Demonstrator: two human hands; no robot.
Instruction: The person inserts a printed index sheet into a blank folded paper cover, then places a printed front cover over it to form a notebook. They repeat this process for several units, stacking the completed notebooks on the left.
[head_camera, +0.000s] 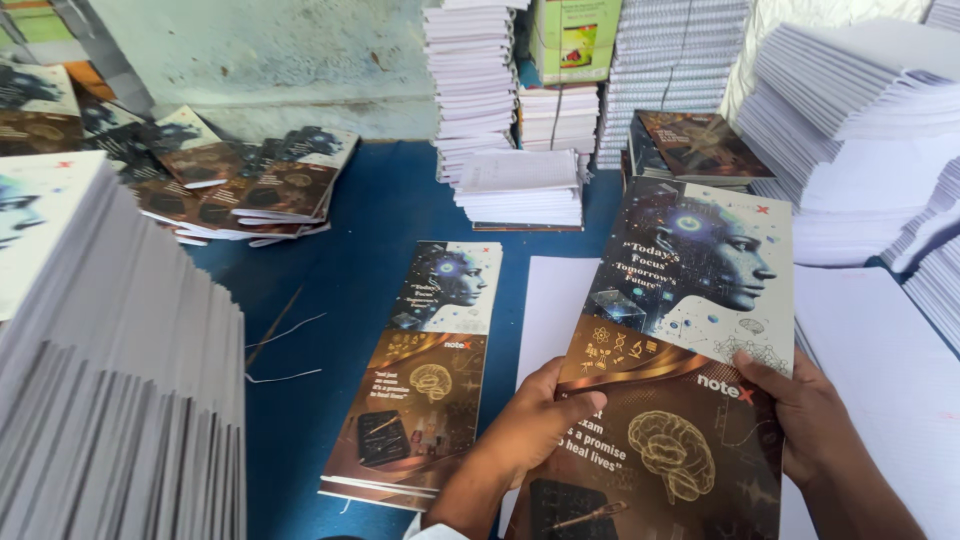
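Observation:
I hold a printed cover sheet (690, 330), brown and dark blue with a head profile and a brain picture, tilted up in front of me. My left hand (535, 425) grips its left edge, thumb on the printed face. At the sheet's right edge, my right hand (805, 410) pinches it. Under the sheet lies a block of white pages (548, 310) on the blue table (350, 260). To the left of my hands, a finished notebook (425, 370) with the same cover lies flat.
A tall pile of covered notebooks (100, 370) fills the left foreground. More covered notebooks (240, 185) lie fanned at the back left. White page stacks (480, 80) line the back, and large ones (860, 130) rise at the right. Loose thread (285, 350) lies on the table.

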